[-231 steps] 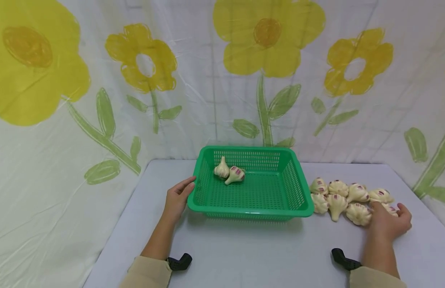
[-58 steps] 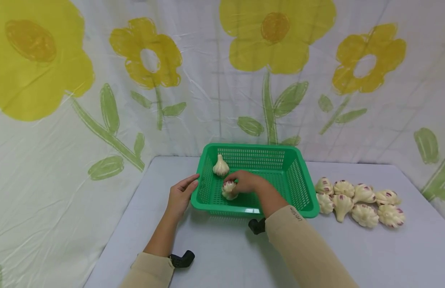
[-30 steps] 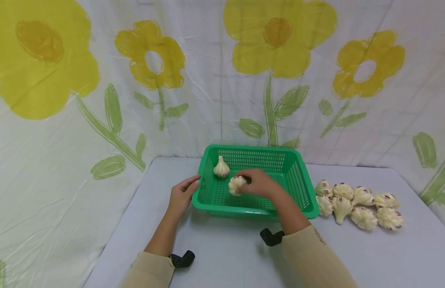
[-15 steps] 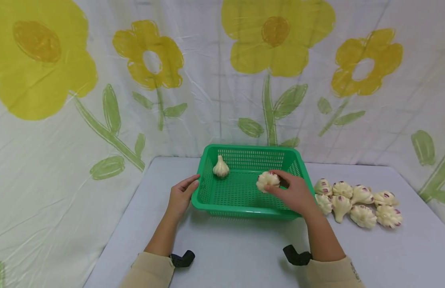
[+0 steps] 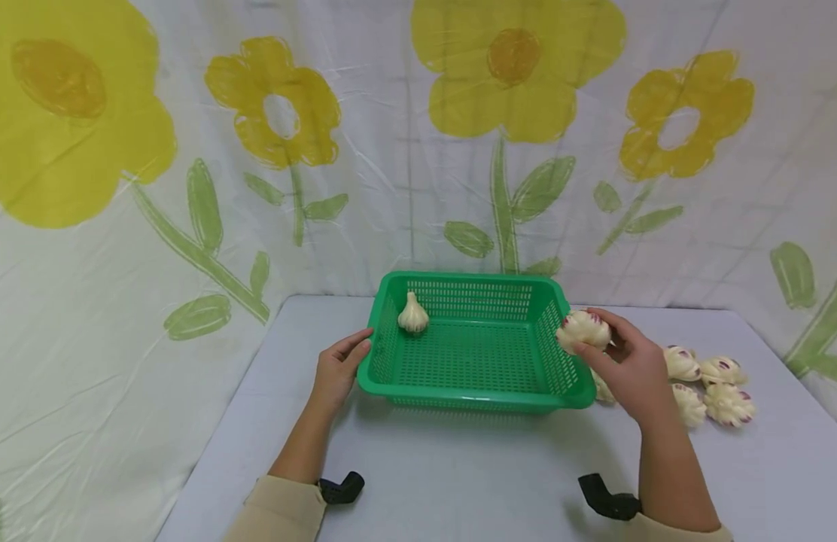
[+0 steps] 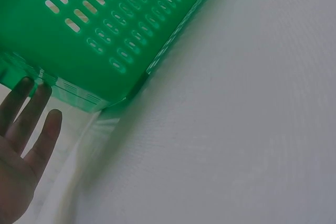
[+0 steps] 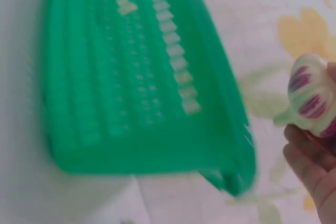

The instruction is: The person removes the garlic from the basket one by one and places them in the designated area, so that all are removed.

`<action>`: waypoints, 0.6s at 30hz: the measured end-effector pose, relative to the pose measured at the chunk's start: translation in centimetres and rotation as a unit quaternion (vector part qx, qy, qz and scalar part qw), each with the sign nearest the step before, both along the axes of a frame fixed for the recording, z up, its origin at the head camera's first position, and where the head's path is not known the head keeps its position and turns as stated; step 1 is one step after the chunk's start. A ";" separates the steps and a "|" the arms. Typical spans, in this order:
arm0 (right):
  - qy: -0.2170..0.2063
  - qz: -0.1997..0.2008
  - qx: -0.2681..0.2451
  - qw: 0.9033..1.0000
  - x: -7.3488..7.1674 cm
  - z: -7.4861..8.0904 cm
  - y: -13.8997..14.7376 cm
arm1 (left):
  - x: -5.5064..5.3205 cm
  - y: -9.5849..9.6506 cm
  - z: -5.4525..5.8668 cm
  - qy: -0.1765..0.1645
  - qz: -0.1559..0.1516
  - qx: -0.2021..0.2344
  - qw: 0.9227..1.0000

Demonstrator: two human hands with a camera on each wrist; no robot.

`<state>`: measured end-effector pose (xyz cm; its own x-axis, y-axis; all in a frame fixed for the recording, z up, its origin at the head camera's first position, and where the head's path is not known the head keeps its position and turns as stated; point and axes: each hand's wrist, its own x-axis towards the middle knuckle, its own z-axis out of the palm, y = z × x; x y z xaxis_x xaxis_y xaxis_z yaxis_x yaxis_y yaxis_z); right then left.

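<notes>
My right hand [image 5: 635,369] grips a purple-marked garlic bulb [image 5: 584,331] over the right rim of a green slotted basket [image 5: 476,399]. In the right wrist view the held bulb [image 7: 315,90] shows its stem and purple patches, with fingers [image 7: 304,166] beneath it. One pale garlic bulb [image 5: 413,315] stands upright in the basket's back left corner. At the basket's left side rests my left hand [image 5: 339,370], touching the rim. Its fingers [image 6: 50,129] look straight in the left wrist view, against the green wall [image 6: 79,56].
Several garlic bulbs [image 5: 728,405] lie on the white table [image 5: 459,474] right of the basket, some hidden behind my right hand. Behind the table hangs a white curtain [image 5: 371,211] with yellow flowers. A black wrist camera [image 5: 608,500] sits at my right cuff.
My right hand went from the bulbs on the right into the basket, took one bulb from there, and carried it up and rightward to the right rim. The left hand stayed put.
</notes>
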<state>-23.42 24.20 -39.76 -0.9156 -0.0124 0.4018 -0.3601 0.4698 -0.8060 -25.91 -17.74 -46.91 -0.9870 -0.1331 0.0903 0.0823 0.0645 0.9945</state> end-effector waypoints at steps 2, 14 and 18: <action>-0.008 -0.033 0.007 0.999 0.3 0.3 1.2 | 0.4 0.2 0.7 -0.001 -0.001 -0.004 1.000; -0.169 -0.071 0.180 0.966 0.7 0.4 7.6 | -1.2 -0.6 -2.3 0.005 0.010 0.011 1.000; -0.208 -0.005 0.238 0.949 0.5 -0.7 8.1 | -1.1 -0.5 -2.2 0.009 0.011 0.004 1.000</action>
